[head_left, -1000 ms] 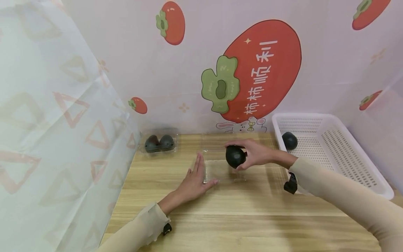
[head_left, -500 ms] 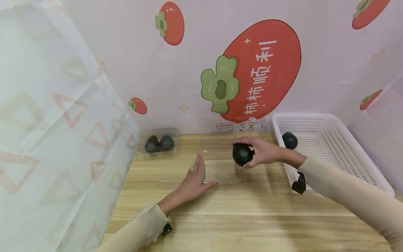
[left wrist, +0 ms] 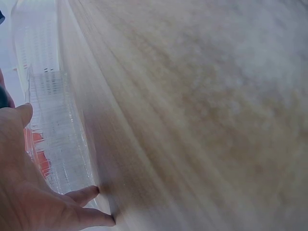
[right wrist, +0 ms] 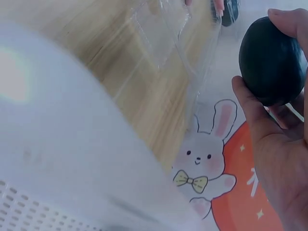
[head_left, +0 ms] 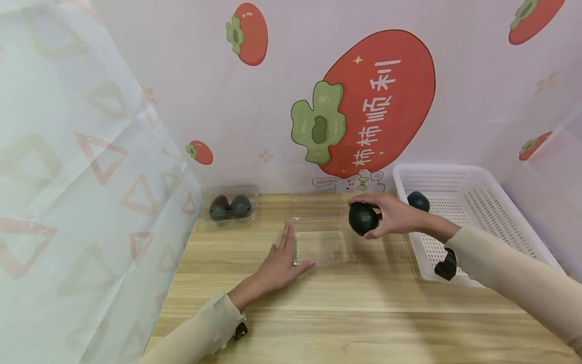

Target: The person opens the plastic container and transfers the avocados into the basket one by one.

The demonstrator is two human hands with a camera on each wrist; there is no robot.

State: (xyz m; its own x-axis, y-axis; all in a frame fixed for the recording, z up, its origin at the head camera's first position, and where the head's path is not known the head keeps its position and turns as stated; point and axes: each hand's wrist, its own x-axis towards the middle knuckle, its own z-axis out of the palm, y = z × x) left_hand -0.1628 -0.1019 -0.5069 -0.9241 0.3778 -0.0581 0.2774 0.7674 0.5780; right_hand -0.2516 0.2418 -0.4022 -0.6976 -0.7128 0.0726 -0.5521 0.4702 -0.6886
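Note:
In the head view my right hand [head_left: 396, 214] grips a dark, smooth avocado [head_left: 362, 219] between thumb and fingers, held up right of a clear plastic clamshell box [head_left: 320, 246]. The right wrist view shows the same avocado [right wrist: 270, 60] as dark green and egg-shaped. The box lies unfolded on the table, its lid [head_left: 314, 205] toward the wall, and nothing shows inside it. My left hand [head_left: 277, 264] rests at the box's left side, fingers straight and thumb spread along the near edge. The left wrist view shows its fingertips [left wrist: 91, 192] beside the clear wall.
A white perforated basket [head_left: 477, 222] stands at the right with one dark avocado [head_left: 418, 201] inside. At the back left sits another clear box [head_left: 252, 190] holding two dark avocados [head_left: 241, 205]. A printed wall sheet [head_left: 273, 101] borders the wooden table [head_left: 318, 323] behind.
My right hand has moved right and slightly up with the avocado, from over the box toward the basket. The left hand stays in place.

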